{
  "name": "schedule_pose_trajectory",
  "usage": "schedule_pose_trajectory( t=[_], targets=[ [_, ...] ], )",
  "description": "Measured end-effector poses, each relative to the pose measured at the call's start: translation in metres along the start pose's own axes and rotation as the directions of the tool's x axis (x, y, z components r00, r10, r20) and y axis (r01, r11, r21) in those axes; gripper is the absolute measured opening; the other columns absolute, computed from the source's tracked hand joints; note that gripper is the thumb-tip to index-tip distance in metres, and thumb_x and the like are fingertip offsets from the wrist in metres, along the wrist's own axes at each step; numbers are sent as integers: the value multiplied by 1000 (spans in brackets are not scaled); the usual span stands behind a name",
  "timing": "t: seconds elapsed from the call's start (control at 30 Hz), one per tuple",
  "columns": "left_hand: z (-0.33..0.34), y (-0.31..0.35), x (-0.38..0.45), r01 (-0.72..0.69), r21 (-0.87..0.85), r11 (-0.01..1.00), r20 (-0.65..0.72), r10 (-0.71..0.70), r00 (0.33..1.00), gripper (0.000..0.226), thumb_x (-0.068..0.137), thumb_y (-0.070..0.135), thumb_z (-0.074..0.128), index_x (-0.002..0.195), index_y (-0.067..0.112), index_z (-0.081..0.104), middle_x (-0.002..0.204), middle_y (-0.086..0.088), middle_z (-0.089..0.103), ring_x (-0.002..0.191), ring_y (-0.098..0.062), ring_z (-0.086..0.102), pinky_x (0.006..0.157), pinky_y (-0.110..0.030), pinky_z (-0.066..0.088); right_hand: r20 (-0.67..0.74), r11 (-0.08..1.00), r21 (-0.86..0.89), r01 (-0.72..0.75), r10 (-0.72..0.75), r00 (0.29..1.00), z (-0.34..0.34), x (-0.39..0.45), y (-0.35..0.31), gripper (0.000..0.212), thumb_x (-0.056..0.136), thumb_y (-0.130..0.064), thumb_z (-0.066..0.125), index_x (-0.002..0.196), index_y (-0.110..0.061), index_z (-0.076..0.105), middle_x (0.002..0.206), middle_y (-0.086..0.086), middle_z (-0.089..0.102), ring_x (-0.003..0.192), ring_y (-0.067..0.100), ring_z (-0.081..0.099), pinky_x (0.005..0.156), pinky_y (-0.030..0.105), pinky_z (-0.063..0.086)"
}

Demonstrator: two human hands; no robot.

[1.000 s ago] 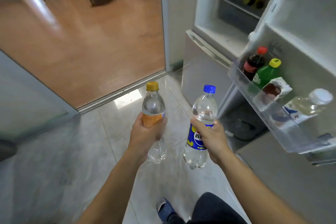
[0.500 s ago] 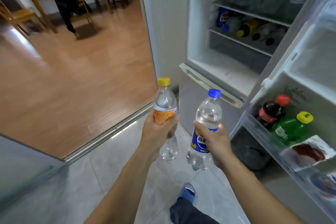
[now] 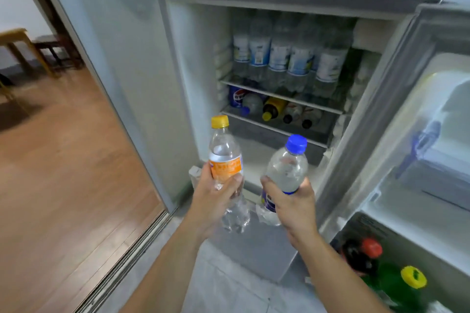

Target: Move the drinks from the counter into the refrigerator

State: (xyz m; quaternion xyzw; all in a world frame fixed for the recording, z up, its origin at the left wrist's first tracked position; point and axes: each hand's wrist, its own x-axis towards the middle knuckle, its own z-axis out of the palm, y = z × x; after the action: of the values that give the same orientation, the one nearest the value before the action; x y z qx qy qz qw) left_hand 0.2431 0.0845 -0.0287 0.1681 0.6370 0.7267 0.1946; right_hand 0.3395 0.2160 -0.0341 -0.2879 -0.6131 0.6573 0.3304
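Note:
My left hand grips a clear bottle with a yellow cap and orange label, held upright. A clear bottle with a blue cap and blue label is gripped by my right hand and leans slightly right. Both bottles hang just in front of the open refrigerator, level with its bare white bottom shelf. The upper shelf holds a row of upright water bottles. Below them several drink bottles lie on their sides.
The open fridge door stands at the right; its lower bin holds a red-capped dark bottle and a green bottle with a yellow cap. A sliding-door track and wood floor lie left, with a wooden table far back.
The view has swung up and towards the fridge, so its shelves now fill the centre. Both hands carried their bottles closer to the fridge opening. The grips are unchanged.

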Motion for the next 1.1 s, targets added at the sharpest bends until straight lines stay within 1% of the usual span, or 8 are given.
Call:
schedule_pose_trajectory(
  t=[0.07,0.17,0.33,0.47,0.63,0.8,1.0,1.1],
  targets=[
    [2,5,36,-26,-6,1000,61,26,998,50,73,39,78,118,30,57,103,-3,71,94,-22,67,86,-44,56,-125,999,4,52,-51,991,12,23,-10,41,62,-33,82,96,-27,61,70,-7,68,58,7,60,56,23,51],
    [4,14,89,-74,2,997,113,73,991,53,68,45,79,116,39,56,103,9,72,94,-9,69,78,-24,55,-295,994,-12,113,-111,949,24,64,-26,49,61,-38,85,102,-41,59,85,-14,71,74,5,66,66,21,55],
    [2,29,177,-108,-72,992,202,120,972,59,71,28,83,122,28,54,103,6,71,95,-11,67,87,-30,55,-467,974,4,227,-199,862,41,140,-60,57,69,-24,90,116,-23,59,93,-14,73,86,-3,68,76,17,53],
    [7,47,237,-187,-58,981,239,196,951,48,81,10,79,116,32,53,94,19,72,86,2,68,75,-15,53,-492,962,28,273,-224,841,47,197,-84,64,72,-26,87,128,-22,56,107,-12,73,103,6,68,89,25,55],
    [28,69,290,-202,-28,979,270,202,942,57,80,22,82,128,25,50,111,0,70,100,-20,70,89,-40,58,-509,974,18,227,-186,840,46,250,-97,71,75,-31,86,137,-22,51,117,-11,67,109,6,63,91,28,52],
    [59,85,332,-237,33,971,231,223,947,61,76,38,81,128,30,50,106,15,66,93,-3,66,68,-18,55,-509,973,-84,214,-227,831,49,290,-96,68,82,-22,80,139,-16,45,134,2,60,122,17,58,103,34,49],
    [86,88,367,-299,-6,954,284,288,915,60,81,22,79,133,22,48,120,2,64,103,-6,65,82,-24,55,-519,960,-201,197,-274,810,53,330,-99,82,79,-26,82,146,-19,35,135,3,56,108,11,58,66,8,49],
    [95,87,375,-315,-6,949,292,303,907,54,83,19,77,130,20,49,120,2,63,106,-6,64,87,-24,54,-550,937,-322,135,-301,779,51,335,-92,84,75,-26,84,142,-17,35,134,6,54,117,18,56,82,23,52]
  ],
)
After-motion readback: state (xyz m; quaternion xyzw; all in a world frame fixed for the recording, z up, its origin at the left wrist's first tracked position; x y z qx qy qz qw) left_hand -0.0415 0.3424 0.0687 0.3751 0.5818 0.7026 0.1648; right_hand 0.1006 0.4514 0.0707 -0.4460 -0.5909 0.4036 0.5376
